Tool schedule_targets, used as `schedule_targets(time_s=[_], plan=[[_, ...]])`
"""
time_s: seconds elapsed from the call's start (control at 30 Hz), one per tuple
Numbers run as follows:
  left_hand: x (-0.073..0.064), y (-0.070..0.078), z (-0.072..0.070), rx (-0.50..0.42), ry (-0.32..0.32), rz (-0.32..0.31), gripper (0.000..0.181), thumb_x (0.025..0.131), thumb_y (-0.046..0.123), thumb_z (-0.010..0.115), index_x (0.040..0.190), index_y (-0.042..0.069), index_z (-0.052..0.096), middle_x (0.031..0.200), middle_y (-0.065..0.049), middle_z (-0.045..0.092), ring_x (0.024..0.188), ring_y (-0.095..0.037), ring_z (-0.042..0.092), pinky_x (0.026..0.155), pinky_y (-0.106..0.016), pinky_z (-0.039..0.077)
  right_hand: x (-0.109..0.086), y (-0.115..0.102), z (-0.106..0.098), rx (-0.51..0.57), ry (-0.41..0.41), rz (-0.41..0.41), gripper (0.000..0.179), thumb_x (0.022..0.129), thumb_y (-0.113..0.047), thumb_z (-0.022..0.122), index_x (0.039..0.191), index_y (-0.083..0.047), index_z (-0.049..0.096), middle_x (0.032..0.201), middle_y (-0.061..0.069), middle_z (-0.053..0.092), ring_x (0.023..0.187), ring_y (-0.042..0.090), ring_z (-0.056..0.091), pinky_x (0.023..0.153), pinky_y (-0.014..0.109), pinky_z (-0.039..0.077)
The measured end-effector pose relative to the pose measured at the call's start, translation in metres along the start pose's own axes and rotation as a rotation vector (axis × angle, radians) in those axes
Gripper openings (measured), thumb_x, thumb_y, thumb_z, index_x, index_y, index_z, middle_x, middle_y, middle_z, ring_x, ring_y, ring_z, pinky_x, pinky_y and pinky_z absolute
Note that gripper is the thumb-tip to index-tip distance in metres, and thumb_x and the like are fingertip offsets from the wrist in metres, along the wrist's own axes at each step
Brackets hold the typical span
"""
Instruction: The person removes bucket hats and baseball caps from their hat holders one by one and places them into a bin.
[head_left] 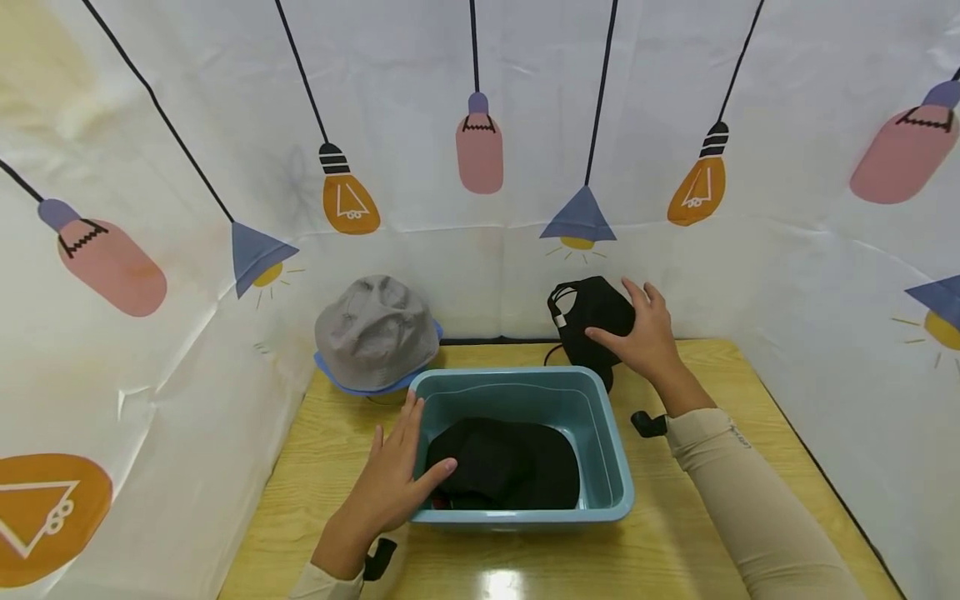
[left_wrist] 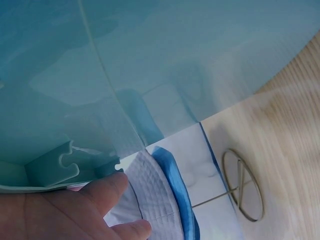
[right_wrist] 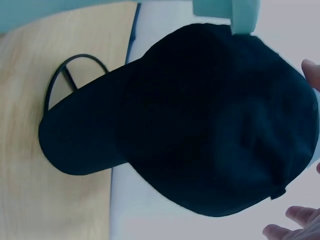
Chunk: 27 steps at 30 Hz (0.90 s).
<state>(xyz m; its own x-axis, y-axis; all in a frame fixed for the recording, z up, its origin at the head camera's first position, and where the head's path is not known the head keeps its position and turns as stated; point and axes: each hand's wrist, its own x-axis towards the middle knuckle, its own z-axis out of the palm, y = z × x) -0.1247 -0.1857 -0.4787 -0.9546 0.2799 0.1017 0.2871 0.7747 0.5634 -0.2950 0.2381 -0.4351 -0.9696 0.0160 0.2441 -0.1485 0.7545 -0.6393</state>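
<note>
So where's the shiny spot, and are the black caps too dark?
Head view: white glare on the table, below the tub; the black cap inside it shows hardly any detail. Left wrist view: faint reflections on the tub's glossy side. Right wrist view: the other cap is mostly one dark shape, with a clear outline.

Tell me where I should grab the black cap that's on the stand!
Hold the black cap by its rounded crown, probably best from the right, where the right hand is. The crown bulges up and out on that side, giving plenty to curve around. The open back faces left, and the brim hangs down by the stand's round base, so those spots look trickier.
</note>
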Motion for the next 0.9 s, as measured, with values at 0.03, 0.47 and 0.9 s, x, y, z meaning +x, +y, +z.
schedule_targets(time_s=[0.03,0.47,0.9], plan=[[0.0,0.0,0.0,0.001,0.001,0.0,0.094,0.101,0.056,0.058,0.168,0.014,0.008,0.176,-0.005,-0.002,0.16,-0.033,0.016,0.119,-0.076,0.004,0.001,0.003,0.001,0.009,-0.002,0.005,0.113,0.082,-0.064,0.08,0.168,-0.027,0.016,0.172,0.023,0.005,0.152,0.058,0.016,0.109,0.081,0.027],[0.0,0.0,0.002,0.003,0.0,-0.009,0.094,0.101,0.055,0.059,0.168,0.015,0.007,0.176,-0.004,-0.002,0.16,-0.032,0.016,0.12,-0.076,0.003,0.01,0.023,0.012,0.085,-0.071,-0.023,0.113,0.082,-0.059,0.082,0.168,-0.022,0.017,0.171,0.02,0.018,0.155,0.047,0.02,0.116,0.076,0.023],[-0.001,0.002,0.001,-0.006,-0.005,-0.014,0.093,0.101,0.055,0.058,0.168,0.015,0.008,0.176,-0.004,-0.002,0.16,-0.033,0.015,0.12,-0.076,0.003,0.012,0.046,0.018,0.127,-0.113,0.017,0.114,0.083,-0.061,0.08,0.167,-0.018,0.016,0.17,0.02,0.023,0.152,0.049,0.027,0.115,0.074,0.027]])
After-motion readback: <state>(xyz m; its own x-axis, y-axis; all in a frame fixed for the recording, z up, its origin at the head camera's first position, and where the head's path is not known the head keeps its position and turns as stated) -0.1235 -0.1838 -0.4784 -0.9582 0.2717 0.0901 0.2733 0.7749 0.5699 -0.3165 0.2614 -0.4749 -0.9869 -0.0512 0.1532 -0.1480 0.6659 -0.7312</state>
